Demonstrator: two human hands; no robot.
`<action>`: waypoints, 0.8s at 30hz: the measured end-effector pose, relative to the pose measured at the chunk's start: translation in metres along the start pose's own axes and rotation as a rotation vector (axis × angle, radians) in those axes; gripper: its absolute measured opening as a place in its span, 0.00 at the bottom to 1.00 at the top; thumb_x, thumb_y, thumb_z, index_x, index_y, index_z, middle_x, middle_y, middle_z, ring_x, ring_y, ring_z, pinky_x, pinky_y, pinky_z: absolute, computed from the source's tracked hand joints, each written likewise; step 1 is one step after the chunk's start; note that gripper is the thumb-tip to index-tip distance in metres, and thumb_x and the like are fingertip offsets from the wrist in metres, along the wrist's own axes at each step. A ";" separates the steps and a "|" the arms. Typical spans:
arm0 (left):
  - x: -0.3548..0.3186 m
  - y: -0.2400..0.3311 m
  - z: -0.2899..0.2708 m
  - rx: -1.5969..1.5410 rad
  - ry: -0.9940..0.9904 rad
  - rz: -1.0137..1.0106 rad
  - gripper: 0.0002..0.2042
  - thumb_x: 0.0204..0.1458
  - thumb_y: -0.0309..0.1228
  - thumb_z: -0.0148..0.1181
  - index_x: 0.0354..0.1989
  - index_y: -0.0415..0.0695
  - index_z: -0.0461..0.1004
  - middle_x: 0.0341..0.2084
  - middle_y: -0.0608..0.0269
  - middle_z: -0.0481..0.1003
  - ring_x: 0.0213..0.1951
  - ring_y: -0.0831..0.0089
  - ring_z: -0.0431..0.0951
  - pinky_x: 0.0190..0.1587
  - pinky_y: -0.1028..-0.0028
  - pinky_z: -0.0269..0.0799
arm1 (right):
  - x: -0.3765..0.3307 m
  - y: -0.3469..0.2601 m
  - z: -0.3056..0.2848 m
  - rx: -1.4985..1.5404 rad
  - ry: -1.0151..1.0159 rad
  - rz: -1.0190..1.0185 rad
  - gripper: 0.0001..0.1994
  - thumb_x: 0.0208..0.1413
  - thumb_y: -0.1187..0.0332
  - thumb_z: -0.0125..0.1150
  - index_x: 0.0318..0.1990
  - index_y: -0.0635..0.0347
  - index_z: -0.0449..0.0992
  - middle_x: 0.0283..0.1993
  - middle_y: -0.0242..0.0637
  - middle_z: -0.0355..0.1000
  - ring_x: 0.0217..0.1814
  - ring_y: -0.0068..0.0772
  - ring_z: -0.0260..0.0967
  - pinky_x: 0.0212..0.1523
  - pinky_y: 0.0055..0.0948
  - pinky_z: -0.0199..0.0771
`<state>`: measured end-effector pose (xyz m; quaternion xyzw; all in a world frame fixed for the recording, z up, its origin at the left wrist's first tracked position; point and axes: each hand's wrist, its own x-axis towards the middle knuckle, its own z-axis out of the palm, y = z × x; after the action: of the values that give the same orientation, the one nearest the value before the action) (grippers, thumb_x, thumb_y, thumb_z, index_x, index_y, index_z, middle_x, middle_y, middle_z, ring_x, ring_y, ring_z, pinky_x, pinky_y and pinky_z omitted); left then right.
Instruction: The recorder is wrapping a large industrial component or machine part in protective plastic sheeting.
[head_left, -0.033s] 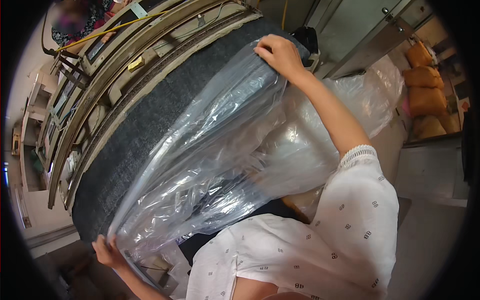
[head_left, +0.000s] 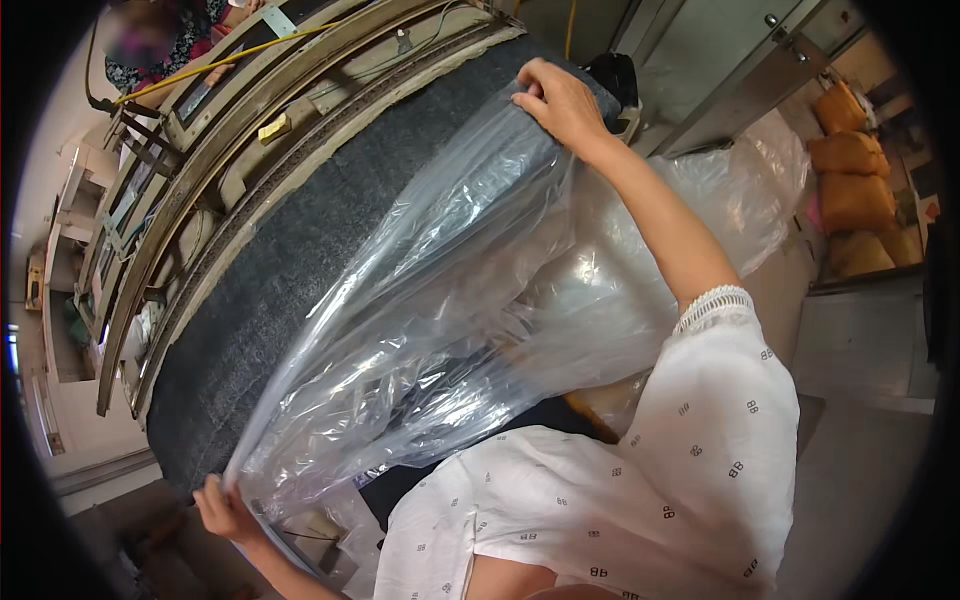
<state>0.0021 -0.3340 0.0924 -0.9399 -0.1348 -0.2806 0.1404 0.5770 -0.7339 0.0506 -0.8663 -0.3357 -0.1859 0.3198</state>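
Note:
A large sheet of clear plastic film point(head_left: 430, 290) is drawn across the front of a long table surface covered in dark grey cloth point(head_left: 265, 285). At the near left end of the table, my left hand point(head_left: 222, 512) is closed, pinching the film's edge. My right hand point(head_left: 563, 108) is at the far right end, fingers curled and gripping the same edge. Between my hands the edge runs as a taut, folded band. The rest of the film hangs in wrinkles toward my body and spreads out to the right.
Beyond the cloth stands a curved-looking metal machine frame point(head_left: 190, 205) with a small yellow block point(head_left: 273, 128) on it and a yellow cable. Another person is behind the frame at upper left. A metal door point(head_left: 715, 75) and stacked orange bundles point(head_left: 850, 190) are at right.
My left hand has shifted slightly right and down with the film's edge. My right hand has moved a little up and to the right, still on the film.

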 end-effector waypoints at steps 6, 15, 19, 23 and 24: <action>-0.021 0.055 -0.010 -0.308 -0.211 -0.505 0.06 0.49 0.25 0.52 0.33 0.35 0.71 0.26 0.55 0.65 0.32 0.67 0.68 0.37 0.73 0.64 | 0.031 0.018 0.001 0.078 -0.311 0.139 0.08 0.45 0.65 0.61 0.31 0.57 0.75 0.30 0.32 0.72 0.34 0.28 0.68 0.37 0.26 0.66; 0.040 -0.044 0.053 -0.801 0.427 -1.157 0.13 0.57 0.35 0.48 0.43 0.40 0.71 0.37 0.67 0.71 0.36 0.81 0.67 0.40 0.77 0.63 | 0.085 -0.043 0.031 0.978 0.192 0.292 0.09 0.54 0.65 0.54 0.36 0.61 0.69 0.31 0.25 0.68 0.32 0.17 0.63 0.36 0.19 0.63; 0.069 -0.084 0.126 -0.717 0.345 -0.878 0.12 0.55 0.35 0.52 0.37 0.38 0.74 0.31 0.68 0.73 0.35 0.80 0.69 0.40 0.80 0.63 | 0.079 -0.061 0.090 0.396 0.277 0.186 0.08 0.54 0.66 0.53 0.35 0.62 0.67 0.30 0.27 0.68 0.31 0.20 0.64 0.36 0.21 0.63; 0.089 -0.113 0.169 -0.638 0.337 -0.913 0.14 0.54 0.37 0.53 0.36 0.36 0.75 0.32 0.65 0.75 0.34 0.81 0.69 0.42 0.81 0.63 | 0.087 -0.048 0.123 0.487 0.288 0.229 0.08 0.50 0.67 0.55 0.33 0.63 0.69 0.31 0.39 0.69 0.36 0.33 0.67 0.40 0.28 0.65; 0.093 -0.116 0.176 -0.639 0.308 -0.959 0.14 0.54 0.37 0.53 0.36 0.36 0.75 0.32 0.65 0.75 0.34 0.81 0.69 0.42 0.81 0.63 | 0.091 -0.044 0.126 0.383 0.321 0.174 0.09 0.50 0.67 0.55 0.33 0.63 0.69 0.31 0.41 0.69 0.36 0.35 0.67 0.41 0.29 0.65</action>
<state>0.1246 -0.1508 0.0260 -0.7183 -0.4312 -0.4724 -0.2737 0.6245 -0.5811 0.0270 -0.7750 -0.2340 -0.2256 0.5420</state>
